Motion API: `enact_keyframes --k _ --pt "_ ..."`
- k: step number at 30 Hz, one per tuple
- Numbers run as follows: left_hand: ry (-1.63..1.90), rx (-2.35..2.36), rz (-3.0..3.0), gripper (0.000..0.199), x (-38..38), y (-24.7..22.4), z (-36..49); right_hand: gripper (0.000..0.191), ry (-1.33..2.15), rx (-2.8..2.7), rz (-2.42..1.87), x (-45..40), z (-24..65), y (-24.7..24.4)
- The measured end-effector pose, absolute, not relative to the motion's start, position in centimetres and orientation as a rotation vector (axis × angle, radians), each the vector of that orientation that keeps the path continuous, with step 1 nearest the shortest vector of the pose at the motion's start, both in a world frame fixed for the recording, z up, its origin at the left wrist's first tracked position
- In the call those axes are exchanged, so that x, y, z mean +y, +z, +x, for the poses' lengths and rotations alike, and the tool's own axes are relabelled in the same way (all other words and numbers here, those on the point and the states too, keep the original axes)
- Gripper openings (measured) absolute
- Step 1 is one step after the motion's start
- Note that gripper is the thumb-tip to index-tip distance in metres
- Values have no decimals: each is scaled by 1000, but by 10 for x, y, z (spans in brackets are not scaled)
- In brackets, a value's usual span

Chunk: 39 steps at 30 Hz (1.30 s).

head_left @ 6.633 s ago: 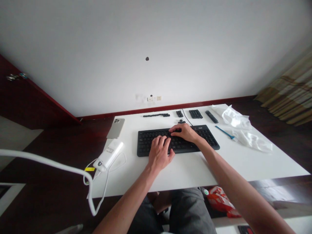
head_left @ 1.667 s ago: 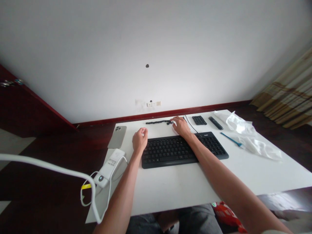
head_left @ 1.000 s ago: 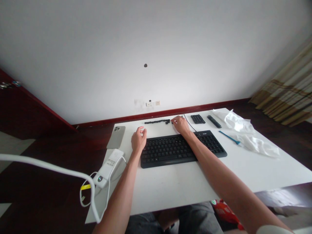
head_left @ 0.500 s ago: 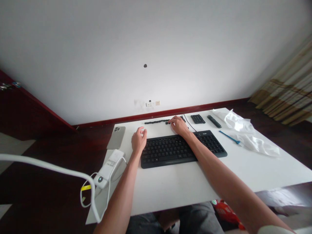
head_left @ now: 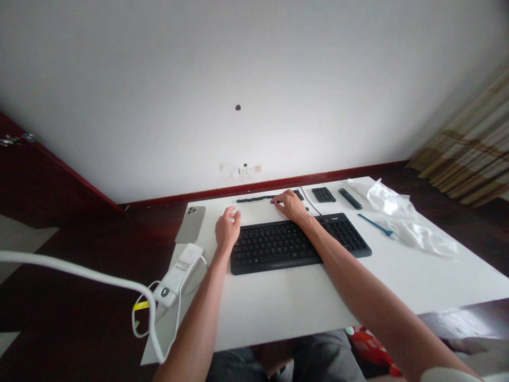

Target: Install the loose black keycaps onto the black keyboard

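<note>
A black keyboard (head_left: 274,246) lies on the white table in front of me. My left hand (head_left: 228,228) rests at its upper left corner, fingers loosely curled and apart, with nothing in them. Beyond the keyboard, loose black keycaps (head_left: 254,199) form a row near the table's far edge. My right hand (head_left: 292,206) reaches over the keyboard to the right end of that row. Its fingertips are closed on a small black keycap (head_left: 273,201), mostly covered by the fingers. More keycaps (head_left: 299,195) sit just behind this hand, partly hidden.
A block of keycaps (head_left: 323,194) and a black stick-like object (head_left: 350,199) lie at the back right. Nearby are a blue brush-like tool (head_left: 376,225) and clear plastic bags (head_left: 387,200). On the left are a phone (head_left: 191,225) and a white power bank (head_left: 183,268) with a cable.
My right fingertips have shifted slightly left, onto the keycap that lay beside them. My left hand stays in place. The whole view has drifted very slightly.
</note>
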<state>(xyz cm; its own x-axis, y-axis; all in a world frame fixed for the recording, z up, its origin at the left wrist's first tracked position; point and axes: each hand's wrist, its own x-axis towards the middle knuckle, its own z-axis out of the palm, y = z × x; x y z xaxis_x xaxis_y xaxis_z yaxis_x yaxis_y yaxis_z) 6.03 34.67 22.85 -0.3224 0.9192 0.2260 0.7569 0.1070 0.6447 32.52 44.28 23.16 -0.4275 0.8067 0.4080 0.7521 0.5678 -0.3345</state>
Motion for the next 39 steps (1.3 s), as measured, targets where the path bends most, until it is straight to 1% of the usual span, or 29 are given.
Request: enact_keyframes --k 6,12,15,17,20,23,25,27,31,34,39 --pt "1015 2152 1661 32 346 230 61 19 136 -2348 -1215 439 324 240" --pt "1022 2138 1681 32 346 230 61 22 146 -2361 -1204 436 322 241" --pt "1024 2139 1678 32 346 230 61 23 231 -2316 -1214 436 321 241" --pt "1023 2141 1676 32 346 230 61 21 381 -2198 -1213 435 321 244" --pt "1022 2136 1682 32 346 230 60 20 834 -1891 -1098 427 323 256" --pt "1021 2135 1690 32 346 229 60 32 1266 -1629 -918 409 328 276" --pt "1014 2138 1693 33 347 229 60 36 1406 -1562 -889 394 333 289" --pt "1000 2139 1695 33 347 229 60 36 1468 -1539 -882 379 339 299" --pt "991 2147 1682 34 348 228 60 36 1455 -1548 -923 362 358 297" --pt "1008 2151 1675 34 348 227 60 33 1315 -1587 -1053 356 377 282" --pt "1020 2157 1690 34 349 225 59 23 1071 -1802 -1217 348 390 263"
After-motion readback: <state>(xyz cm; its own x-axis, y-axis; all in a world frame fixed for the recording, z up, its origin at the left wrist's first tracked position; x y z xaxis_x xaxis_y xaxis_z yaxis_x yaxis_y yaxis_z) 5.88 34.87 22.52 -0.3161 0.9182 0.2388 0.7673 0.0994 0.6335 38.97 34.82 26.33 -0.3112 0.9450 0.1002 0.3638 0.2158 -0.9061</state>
